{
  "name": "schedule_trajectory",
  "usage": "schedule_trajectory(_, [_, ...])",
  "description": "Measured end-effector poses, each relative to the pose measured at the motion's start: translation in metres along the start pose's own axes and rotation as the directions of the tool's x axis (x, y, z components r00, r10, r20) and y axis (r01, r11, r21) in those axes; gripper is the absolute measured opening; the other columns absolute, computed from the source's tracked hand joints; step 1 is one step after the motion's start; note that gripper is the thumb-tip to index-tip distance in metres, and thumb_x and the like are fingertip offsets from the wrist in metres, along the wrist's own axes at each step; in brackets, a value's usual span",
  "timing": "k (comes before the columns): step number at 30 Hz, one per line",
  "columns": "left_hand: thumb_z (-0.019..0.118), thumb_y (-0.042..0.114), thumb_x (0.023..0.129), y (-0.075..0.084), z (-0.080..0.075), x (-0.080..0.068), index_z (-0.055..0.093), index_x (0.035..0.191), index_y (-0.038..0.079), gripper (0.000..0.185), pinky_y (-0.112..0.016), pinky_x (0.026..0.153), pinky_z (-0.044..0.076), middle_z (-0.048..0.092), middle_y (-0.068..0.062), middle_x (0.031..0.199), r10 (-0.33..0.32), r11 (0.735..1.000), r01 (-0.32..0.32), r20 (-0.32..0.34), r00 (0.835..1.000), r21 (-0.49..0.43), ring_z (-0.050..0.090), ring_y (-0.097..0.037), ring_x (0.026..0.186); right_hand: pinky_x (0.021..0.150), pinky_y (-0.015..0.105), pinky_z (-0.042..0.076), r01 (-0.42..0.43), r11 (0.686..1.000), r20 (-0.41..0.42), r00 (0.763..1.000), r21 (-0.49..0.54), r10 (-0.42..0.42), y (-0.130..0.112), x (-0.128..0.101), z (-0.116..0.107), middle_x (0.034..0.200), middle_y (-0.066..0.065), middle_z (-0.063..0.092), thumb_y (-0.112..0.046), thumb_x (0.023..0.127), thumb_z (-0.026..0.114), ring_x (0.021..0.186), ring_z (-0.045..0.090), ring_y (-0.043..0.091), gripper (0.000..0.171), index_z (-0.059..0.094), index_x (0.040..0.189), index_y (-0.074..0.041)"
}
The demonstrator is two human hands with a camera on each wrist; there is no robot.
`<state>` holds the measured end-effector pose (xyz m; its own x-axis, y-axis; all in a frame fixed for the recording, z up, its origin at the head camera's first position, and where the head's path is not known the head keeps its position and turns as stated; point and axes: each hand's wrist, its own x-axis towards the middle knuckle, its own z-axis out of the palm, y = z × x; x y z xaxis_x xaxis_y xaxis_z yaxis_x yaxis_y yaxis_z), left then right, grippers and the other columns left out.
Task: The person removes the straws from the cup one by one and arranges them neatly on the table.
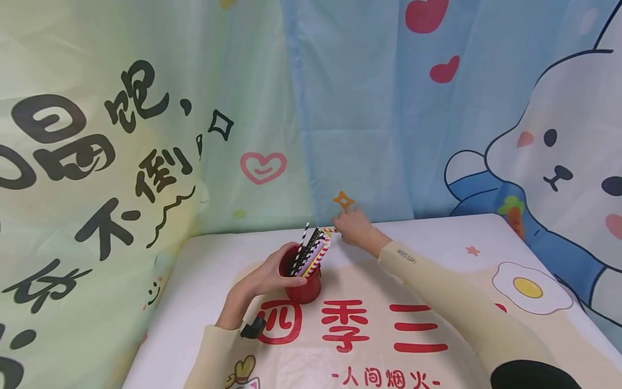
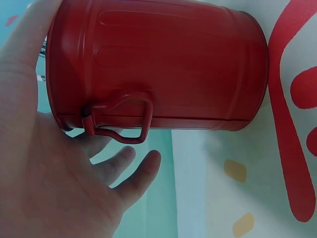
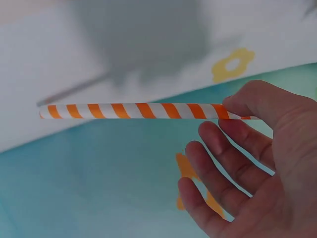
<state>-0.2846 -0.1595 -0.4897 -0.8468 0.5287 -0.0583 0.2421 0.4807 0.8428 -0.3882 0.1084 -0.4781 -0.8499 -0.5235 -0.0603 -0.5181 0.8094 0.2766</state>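
Left hand (image 1: 269,275) wraps red bucket (image 1: 302,281) at bench (image 1: 204,281) centre; thumb on rim, fingers partly hidden. Striped straws (image 1: 313,251) lean toward 1 o'clock. Right hand (image 1: 355,227) pinches orange-striped straw (image 3: 133,110) by one end, other fingers loose. Risks: end-pinch probably lets straw swivel or drop; crowded bundle may deflect tip, tilting bucket.

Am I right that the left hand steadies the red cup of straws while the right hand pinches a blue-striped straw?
Not quite: the straw pinched by the right hand is orange-striped, as the right wrist view shows. The left hand does steady the red cup of straws.
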Motion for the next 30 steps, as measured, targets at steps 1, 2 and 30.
schedule_trajectory(1, [0.080, 0.039, 0.083, 0.000, 0.000, 0.000, 0.031, 0.152, 0.020, 0.087, -0.040, 0.099, 0.055, 0.051, -0.003, 0.139, -0.003, 1.000, 0.003, 0.000, 1.000, 0.001, 0.050, -0.022, 0.127, 0.083, 0.045, 0.052, 0.001, 1.000, -0.008, 1.000, 0.006, -0.001, -0.001, 0.000, 0.002, 0.101, 0.007, 0.067, -0.019, 0.093, 0.067, 0.095, 0.063, 0.027, 0.016, 0.067, 0.108, -0.013])
schedule_trajectory(2, [0.080, 0.039, 0.083, 0.000, 0.000, 0.000, 0.031, 0.152, 0.020, 0.087, -0.039, 0.099, 0.055, 0.051, -0.003, 0.138, -0.007, 1.000, 0.007, 0.000, 1.000, 0.000, 0.050, -0.021, 0.126, 0.083, 0.045, 0.052, 0.002, 1.000, -0.018, 1.000, 0.014, -0.002, -0.002, -0.001, 0.005, 0.101, 0.008, 0.068, -0.018, 0.093, 0.067, 0.095, 0.063, 0.027, 0.015, 0.067, 0.107, -0.012])
schedule_trajectory(30, [0.081, 0.038, 0.082, -0.003, 0.001, 0.001, 0.030, 0.151, 0.022, 0.087, -0.042, 0.099, 0.055, 0.050, -0.003, 0.138, 0.003, 1.000, -0.003, 0.009, 1.000, -0.019, 0.049, -0.023, 0.127, 0.074, 0.045, 0.049, -0.046, 0.945, -0.050, 0.997, 0.323, 0.065, 0.004, 0.006, 0.056, 0.087, 0.004, 0.061, -0.013, 0.083, 0.070, 0.084, 0.059, 0.026, 0.006, 0.065, 0.083, -0.014])
